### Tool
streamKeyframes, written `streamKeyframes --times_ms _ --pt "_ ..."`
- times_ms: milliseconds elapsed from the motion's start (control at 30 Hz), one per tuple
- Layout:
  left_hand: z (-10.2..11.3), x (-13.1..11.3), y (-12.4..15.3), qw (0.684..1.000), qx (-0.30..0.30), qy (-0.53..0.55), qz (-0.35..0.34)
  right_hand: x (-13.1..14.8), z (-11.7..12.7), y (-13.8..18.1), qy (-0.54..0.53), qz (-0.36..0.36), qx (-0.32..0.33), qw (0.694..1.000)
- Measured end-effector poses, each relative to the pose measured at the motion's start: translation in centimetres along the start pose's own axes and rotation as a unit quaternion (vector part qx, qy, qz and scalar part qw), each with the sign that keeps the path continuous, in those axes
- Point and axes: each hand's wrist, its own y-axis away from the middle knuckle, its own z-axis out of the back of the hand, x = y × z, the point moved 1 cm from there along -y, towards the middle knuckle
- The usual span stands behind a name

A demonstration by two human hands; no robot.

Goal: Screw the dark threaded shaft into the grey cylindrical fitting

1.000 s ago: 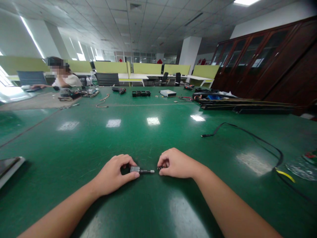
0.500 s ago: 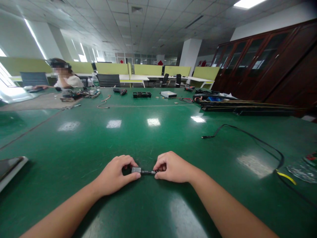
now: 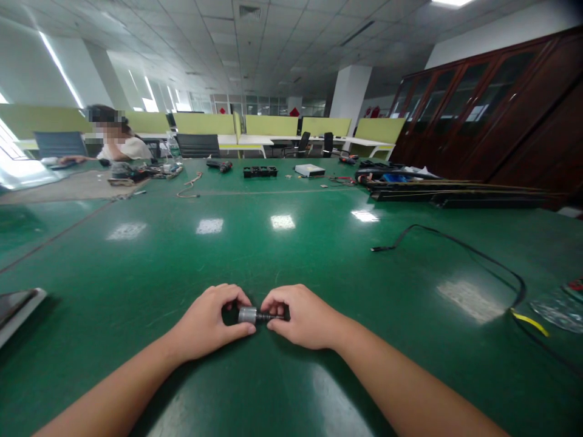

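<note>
Both my hands rest on the green table (image 3: pixel 282 255) near its front edge. My left hand (image 3: pixel 209 321) pinches the silver cylindrical end of a small metal part (image 3: pixel 248 314) between thumb and fingers. A thin dark shaft (image 3: pixel 268 316) sticks out of that cylinder to the right. My right hand (image 3: pixel 303 315) is closed in a pinch over the shaft's far end, with its fingertips close to the cylinder. What the right fingers hold on the shaft is hidden.
A black cable (image 3: pixel 460 249) curls across the table at the right, near a yellow tag (image 3: pixel 528 321). A tablet-like slab (image 3: pixel 18 306) lies at the left edge. Far back are tools, black trays (image 3: pixel 259 172), long black rails (image 3: pixel 455 195) and a seated person (image 3: pixel 113 142).
My right hand has slid left along the shaft, from apart at its tip to covering most of it. The left hand has kept its grip in place.
</note>
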Motion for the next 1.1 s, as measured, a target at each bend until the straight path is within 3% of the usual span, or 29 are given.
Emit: streamKeyframes --times_ms 1100 --pt "0.13 -0.08 0.01 0.999 0.003 0.001 -0.035 0.65 -0.58 -0.36 0.134 0.052 -0.025 0.989"
